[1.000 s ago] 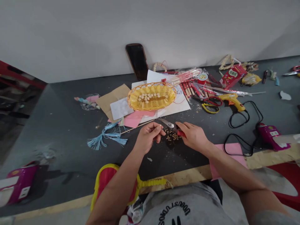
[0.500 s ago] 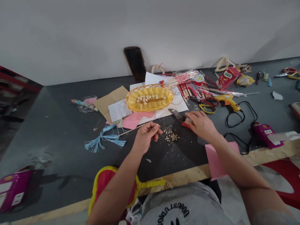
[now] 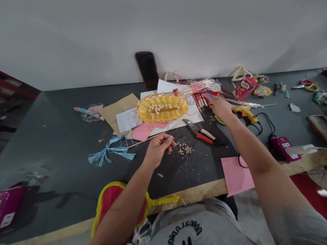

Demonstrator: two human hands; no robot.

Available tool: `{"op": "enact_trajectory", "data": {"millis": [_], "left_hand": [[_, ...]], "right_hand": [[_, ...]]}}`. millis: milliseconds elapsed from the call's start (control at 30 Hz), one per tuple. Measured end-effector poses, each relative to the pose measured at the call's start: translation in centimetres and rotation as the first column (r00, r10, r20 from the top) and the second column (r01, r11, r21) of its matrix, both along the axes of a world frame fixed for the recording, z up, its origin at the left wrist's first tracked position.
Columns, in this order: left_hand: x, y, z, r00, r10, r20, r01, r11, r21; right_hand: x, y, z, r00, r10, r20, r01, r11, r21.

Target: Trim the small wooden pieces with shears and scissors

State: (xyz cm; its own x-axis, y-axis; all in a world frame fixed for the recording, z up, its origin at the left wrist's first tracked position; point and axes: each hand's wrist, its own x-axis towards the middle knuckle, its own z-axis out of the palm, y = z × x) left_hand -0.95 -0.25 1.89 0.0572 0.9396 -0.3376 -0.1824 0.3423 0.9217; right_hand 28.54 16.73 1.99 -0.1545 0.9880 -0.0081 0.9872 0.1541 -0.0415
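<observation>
While metal-bladed cutters (image 3: 195, 129) are laid flat, R hand (image 3: 221, 108) is outstretched

L hand (image 3: 158, 148) is curled, fingertips pinched close; whether anything is held can't be told. R hand's grip is hidden nr red-and-tan strips (image 3: 200, 100). Round, pale bits (image 3: 185, 149) are heaped on matte tabletop (image 3: 66, 136) beside L hand; woven yellow basket (image 3: 166, 116) is set behind.

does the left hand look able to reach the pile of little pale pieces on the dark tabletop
Probably yes: the pile lies right beside the left hand, with nothing visible between them, though its thumb and forefinger look pinched together and might need to open.
</observation>
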Motion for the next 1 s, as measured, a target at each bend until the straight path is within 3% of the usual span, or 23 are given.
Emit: {"op": "enact_trajectory", "data": {"millis": [100,200,267,333,400,567,700,900,1000], "left_hand": [[0.1,0.0,-0.1,1.0,0.014,-0.003,-0.014,1.0,-0.006],[0.1,0.1,-0.1,0.999,0.041,0.004,-0.041,0.999,0.001],[0.1,0.1,-0.1,0.999,0.042,0.016,-0.042,0.999,0.003],[0.1,0.1,-0.2,0.999,0.032,0.025,-0.032,0.999,0.003],[0.1,0.1,-0.3,1.0,0.024,0.02,-0.024,1.0,0.008],[0.0,0.0,-0.5,1.0,0.025,-0.002,-0.025,0.999,0.02],[0.0,0.1,-0.5,1.0,0.022,-0.002,-0.022,0.999,0.024],[-0.1,0.3,-0.7,0.998,0.057,0.033,-0.058,0.998,0.035],[-0.1,0.3,-0.8,0.997,0.065,0.034,-0.066,0.997,0.047]], "right_hand": [[-0.2,-0.4,0.5,1.0,-0.011,0.001,0.011,1.0,0.005],[-1.3,-2.6,1.2,0.995,0.038,-0.091,-0.029,0.995,0.096],[-2.7,-5.3,1.4,0.956,0.179,-0.231,-0.145,0.977,0.157],[-4.5,-8.6,1.1,0.87,0.382,-0.313,-0.371,0.924,0.096],[-6.1,-11.5,0.7,0.806,0.5,-0.316,-0.522,0.853,0.017],[-8.0,-14.5,0.2,0.765,0.598,-0.238,-0.61,0.792,0.03],[-7.1,-14.3,0.9,0.753,0.6,-0.271,-0.608,0.792,0.061],[-4.1,-15.0,1.0,0.925,0.359,-0.125,-0.347,0.931,0.112],[-3.2,-15.4,0.1,0.955,0.289,-0.068,-0.285,0.956,0.069]]}}
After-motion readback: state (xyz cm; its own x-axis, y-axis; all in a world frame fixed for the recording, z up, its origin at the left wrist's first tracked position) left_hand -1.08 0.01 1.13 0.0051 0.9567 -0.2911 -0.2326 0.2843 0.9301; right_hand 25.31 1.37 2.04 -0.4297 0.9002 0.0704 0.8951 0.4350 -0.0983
